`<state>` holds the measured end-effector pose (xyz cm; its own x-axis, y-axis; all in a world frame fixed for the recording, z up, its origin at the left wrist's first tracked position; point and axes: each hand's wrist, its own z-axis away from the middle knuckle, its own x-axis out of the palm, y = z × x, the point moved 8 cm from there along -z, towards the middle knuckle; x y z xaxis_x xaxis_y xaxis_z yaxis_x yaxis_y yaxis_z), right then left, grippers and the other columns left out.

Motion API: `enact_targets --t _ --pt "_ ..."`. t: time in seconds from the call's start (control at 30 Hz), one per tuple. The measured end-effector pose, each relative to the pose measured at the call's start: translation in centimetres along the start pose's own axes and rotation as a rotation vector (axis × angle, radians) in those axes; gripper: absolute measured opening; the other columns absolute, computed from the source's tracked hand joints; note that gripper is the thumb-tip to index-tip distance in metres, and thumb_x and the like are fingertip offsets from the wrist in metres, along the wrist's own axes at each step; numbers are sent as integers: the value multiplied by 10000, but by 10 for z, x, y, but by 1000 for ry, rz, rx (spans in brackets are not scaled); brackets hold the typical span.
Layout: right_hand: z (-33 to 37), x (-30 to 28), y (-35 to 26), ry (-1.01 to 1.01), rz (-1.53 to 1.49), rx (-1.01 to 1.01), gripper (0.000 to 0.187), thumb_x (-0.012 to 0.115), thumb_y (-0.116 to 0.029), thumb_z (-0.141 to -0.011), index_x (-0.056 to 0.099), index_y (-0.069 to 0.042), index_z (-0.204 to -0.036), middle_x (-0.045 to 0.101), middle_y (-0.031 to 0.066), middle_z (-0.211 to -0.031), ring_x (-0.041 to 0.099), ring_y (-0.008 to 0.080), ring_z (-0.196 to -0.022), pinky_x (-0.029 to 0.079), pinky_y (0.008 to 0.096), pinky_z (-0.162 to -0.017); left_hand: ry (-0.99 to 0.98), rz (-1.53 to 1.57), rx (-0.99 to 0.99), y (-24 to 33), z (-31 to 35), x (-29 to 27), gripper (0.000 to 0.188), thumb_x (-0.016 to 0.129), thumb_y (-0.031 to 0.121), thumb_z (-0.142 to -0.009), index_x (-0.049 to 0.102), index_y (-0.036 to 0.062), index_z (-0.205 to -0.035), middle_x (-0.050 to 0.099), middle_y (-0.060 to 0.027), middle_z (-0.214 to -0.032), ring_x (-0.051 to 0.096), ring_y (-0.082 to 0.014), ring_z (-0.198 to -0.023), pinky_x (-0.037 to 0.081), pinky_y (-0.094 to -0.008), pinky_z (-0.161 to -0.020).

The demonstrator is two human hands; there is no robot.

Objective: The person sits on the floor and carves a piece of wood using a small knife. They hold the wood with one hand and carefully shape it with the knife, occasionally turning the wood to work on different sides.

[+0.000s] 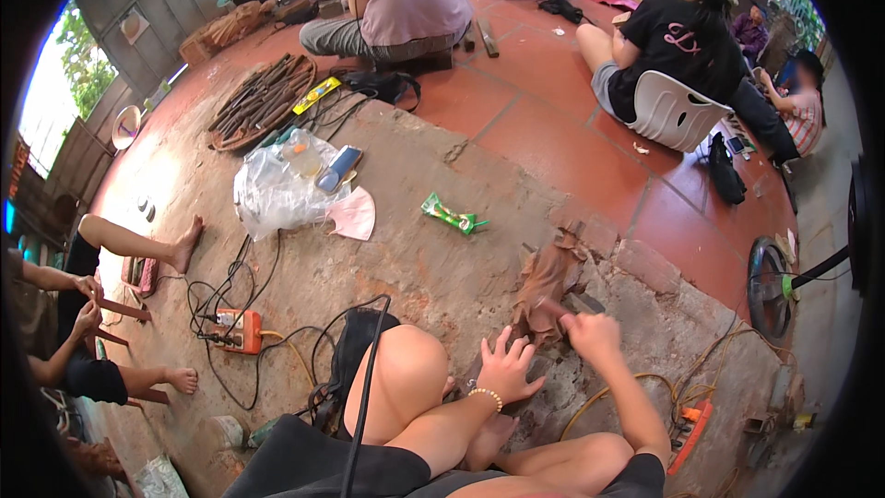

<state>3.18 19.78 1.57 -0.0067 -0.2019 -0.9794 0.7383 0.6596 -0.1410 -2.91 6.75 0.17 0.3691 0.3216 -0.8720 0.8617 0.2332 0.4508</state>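
Two bare hands at a brown carved piece on rough concrete ground.
The concrete ground (387,267) spreads widest, a crumpled clear plastic bag (267,194) lying on it up ahead, left of centre. Next in size, the carved piece (544,281) sits just beyond the hands, right of centre — its lower end too blurred to make out. The left hand (505,371) reaches near that end, fingers spread; whether they touch it, I cannot tell. The right hand (596,337) has its fingers curled together around a blurred stick-like thing (555,308), which points at the piece — smallest is the left wrist's beaded bracelet (486,393).
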Motion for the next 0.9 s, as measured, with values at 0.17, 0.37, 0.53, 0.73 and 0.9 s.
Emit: enact_targets --t 0.17,0.37,0.53,0.73,0.9 --pt "-4 2 -11 108 -65 -169 351 409 -343 -782 482 -32 -636 532 172 -588 529 335 -525 415 412 -459 -7 25 10 -1 -2 2 524 618 443 -517 519 103 -903 463 -37 -963 319 -288 -1053 288 -548 -772" --pt "-10 16 -3 76 -34 -143 315 398 -312 -790 455 -34 -655 520 162 -552 520 341 -496 419 410 -454 -4 32 6 -3 -4 0 529 616 443 -519 516 110 -917 462 -39 -964 319 -287 -1054 288 -543 -778" --pt "-9 19 -1 105 68 -146 328 408 -331 -785 468 -44 -639 519 159 -507 528 337 -478 428 406 -446 -23 41 -15 0 -1 2 531 620 434 -519 513 101 -919 460 -47 -965 319 -295 -1055 285 -548 -782" --pt "-3 29 -11 10 38 -174 325 404 -340 -786 474 -48 -661 526 152 -513 543 322 -497 432 413 -462 -26 58 -20 -2 -3 4 531 631 417 -517 507 95 -920 455 -44 -978 319 -299 -1053 279 -553 -788" --pt "-15 16 16 126 -29 -69 337 403 -325 -789 481 -43 -622 528 176 -542 540 339 -526 428 418 -473 -10 76 -1 -1 -8 0 528 639 404 -514 504 91 -918 453 -46 -979 314 -307 -1054 273 -551 -796"
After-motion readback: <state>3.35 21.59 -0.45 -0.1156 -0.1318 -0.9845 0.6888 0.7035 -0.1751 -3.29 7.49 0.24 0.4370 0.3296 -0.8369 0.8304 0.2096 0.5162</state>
